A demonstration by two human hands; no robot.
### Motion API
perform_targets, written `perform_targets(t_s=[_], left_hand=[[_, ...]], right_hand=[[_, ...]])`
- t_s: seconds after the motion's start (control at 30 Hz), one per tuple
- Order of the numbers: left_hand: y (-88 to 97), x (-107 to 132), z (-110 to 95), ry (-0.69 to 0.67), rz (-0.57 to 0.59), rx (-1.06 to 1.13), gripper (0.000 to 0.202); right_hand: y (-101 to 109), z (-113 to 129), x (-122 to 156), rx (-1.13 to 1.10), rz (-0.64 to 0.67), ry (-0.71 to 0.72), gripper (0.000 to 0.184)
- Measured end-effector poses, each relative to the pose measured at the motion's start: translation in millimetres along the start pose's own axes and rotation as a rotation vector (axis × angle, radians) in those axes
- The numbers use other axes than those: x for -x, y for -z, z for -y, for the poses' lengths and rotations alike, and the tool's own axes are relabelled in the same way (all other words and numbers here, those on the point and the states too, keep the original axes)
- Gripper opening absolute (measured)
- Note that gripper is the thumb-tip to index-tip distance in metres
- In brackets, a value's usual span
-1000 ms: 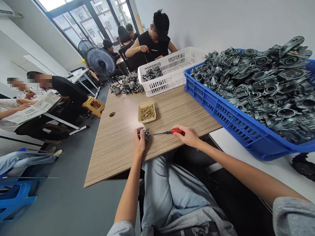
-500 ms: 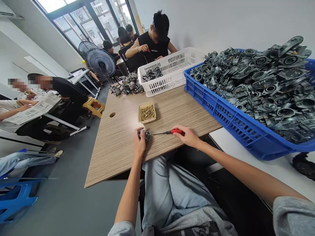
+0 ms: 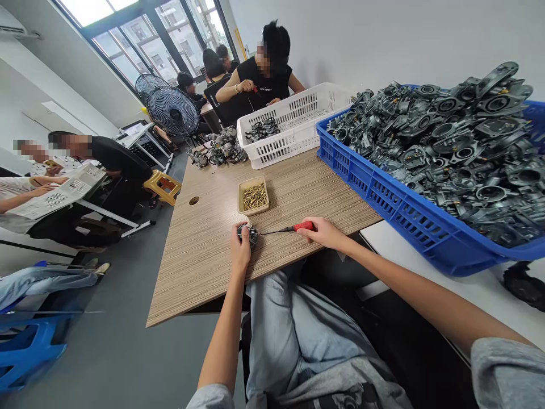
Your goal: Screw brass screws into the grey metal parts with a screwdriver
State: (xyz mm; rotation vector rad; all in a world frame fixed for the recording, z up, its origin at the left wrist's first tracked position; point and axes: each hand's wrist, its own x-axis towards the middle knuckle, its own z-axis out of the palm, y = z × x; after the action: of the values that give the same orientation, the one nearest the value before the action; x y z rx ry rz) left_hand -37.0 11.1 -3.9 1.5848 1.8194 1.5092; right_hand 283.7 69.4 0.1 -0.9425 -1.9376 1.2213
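Note:
My left hand (image 3: 241, 245) is closed around a small grey metal carburetor (image 3: 254, 235) on the table near its front edge. My right hand (image 3: 323, 233) grips the red handle of a screwdriver (image 3: 304, 226). Its thin dark shaft lies nearly level, pointing left, and the tip meets the right side of the carburetor. The exact spot under the tip is too small to make out. Just beyond my left hand stands a small cream tray (image 3: 254, 212) holding many brass-coloured screw-like parts (image 3: 255, 197).
A blue crate (image 3: 383, 210) heaped with metal carburetor bodies (image 3: 451, 136) stands at right. Behind the tray are a white basket (image 3: 272, 156) and a pile of carburetors (image 3: 219, 149). Across the wooden table (image 3: 191, 261) a co-worker (image 3: 268, 74) holds a red-handled tool. A fan (image 3: 172, 111) stands behind.
My right hand has shifted very slightly left, with the screwdriver still against the carburetor. The left hand keeps its hold; the whole view has moved a little.

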Motion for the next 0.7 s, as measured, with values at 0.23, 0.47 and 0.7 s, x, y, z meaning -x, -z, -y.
perform_targets(t_s=[0.23,0.47,0.7], left_hand=[[0.1,-0.2,-2.5,-0.011,-0.003,0.000,0.051],[-0.1,-0.6,2.5,-0.005,0.013,0.009,0.052],[-0.8,-0.3,5.1,-0.004,0.023,0.011,0.054]], right_hand=[[-2.5,0.8,-2.1,0.094,-0.026,0.044,0.050],[-5.8,-3.1,-0.3,0.112,-0.055,0.058,0.036],[-8.9,-6.5,3.0,0.149,-0.072,0.093,0.027]])
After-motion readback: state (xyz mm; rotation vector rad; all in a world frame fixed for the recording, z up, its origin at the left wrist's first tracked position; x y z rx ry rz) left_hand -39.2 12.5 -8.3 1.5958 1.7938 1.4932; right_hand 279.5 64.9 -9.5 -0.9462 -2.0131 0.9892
